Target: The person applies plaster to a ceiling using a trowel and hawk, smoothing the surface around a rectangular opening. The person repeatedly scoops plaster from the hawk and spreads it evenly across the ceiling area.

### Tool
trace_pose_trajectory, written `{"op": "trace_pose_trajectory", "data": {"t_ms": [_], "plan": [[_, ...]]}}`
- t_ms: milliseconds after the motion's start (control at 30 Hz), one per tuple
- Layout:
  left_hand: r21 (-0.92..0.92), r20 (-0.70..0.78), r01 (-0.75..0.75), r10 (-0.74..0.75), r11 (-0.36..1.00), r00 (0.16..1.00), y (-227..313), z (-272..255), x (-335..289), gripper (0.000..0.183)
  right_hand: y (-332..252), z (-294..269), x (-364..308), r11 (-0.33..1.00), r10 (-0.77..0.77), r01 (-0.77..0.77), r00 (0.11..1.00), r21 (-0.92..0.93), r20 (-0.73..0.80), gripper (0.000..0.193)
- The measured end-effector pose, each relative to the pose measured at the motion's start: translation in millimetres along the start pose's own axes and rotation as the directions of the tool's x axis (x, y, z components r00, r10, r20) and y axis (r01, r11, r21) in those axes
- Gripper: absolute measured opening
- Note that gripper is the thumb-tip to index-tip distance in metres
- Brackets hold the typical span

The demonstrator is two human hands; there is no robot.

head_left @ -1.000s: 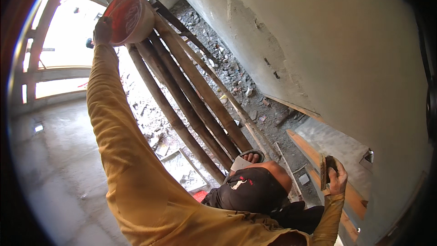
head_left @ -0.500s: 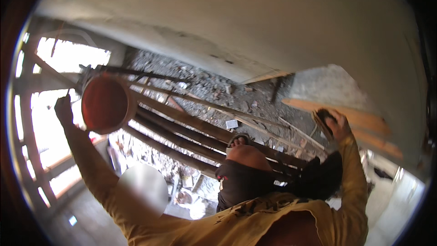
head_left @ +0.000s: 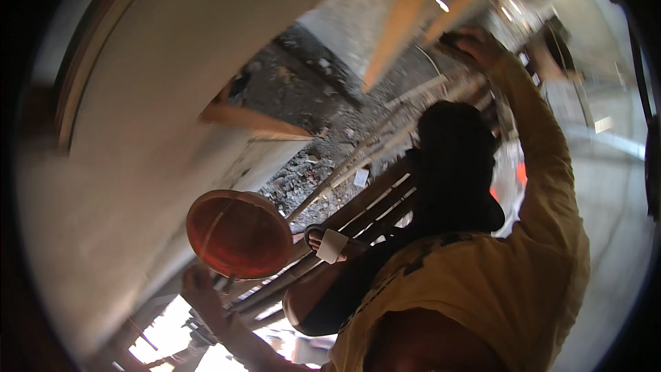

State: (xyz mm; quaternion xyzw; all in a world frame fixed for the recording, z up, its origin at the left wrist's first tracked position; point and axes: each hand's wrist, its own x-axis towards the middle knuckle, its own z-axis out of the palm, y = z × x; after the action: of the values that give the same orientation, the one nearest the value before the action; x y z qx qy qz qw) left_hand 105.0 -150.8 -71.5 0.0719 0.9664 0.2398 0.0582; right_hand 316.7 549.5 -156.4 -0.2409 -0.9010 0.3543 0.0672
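A round red bucket (head_left: 239,238) with its mouth toward me is at the lower left, beside the wall. Next to its near-left rim, my left hand (head_left: 200,289) has its fingers curled. Whatever they hold, perhaps part of the bucket's handle, is too blurred to make out. At the upper right, my right hand (head_left: 478,48) is closed on a dark, hand-sized block (head_left: 451,43); its kind is unclear. That arm stretches away from me, near orange-brown boards.
A pale plastered wall (head_left: 138,145) fills the left side. Wooden poles (head_left: 365,208) run below me, with my sandalled foot (head_left: 317,236) on them. Rubble (head_left: 303,165) covers the ground beneath. Orange-brown boards (head_left: 399,27) slant at the top.
The view has turned strongly. The bucket and my left hand now appear lower and further right in the picture, and my right hand higher. The dark block stays in my right hand.
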Motion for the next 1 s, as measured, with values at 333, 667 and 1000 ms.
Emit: {"op": "trace_pose_trajectory", "data": {"t_ms": [333,667,1000], "plan": [[-0.3,0.473,-0.242,0.364,0.923,0.802,299.8,136.4,34.6,0.015,150.3,33.1,-253.6,0.72,0.68,-0.478,0.633,0.504,-0.371,0.034],[-0.693,0.556,-0.084,0.604,0.716,0.57,514.1,247.6,-20.2,0.024,223.1,4.3,-261.6,0.436,0.899,-0.809,0.37,0.394,-0.234,0.037],[-0.719,0.677,0.063,0.677,0.692,0.288,659.8,329.8,-119.6,0.023,348.2,11.0,-289.5,0.511,0.851,-0.818,0.524,0.265,-0.023,0.036]]}}
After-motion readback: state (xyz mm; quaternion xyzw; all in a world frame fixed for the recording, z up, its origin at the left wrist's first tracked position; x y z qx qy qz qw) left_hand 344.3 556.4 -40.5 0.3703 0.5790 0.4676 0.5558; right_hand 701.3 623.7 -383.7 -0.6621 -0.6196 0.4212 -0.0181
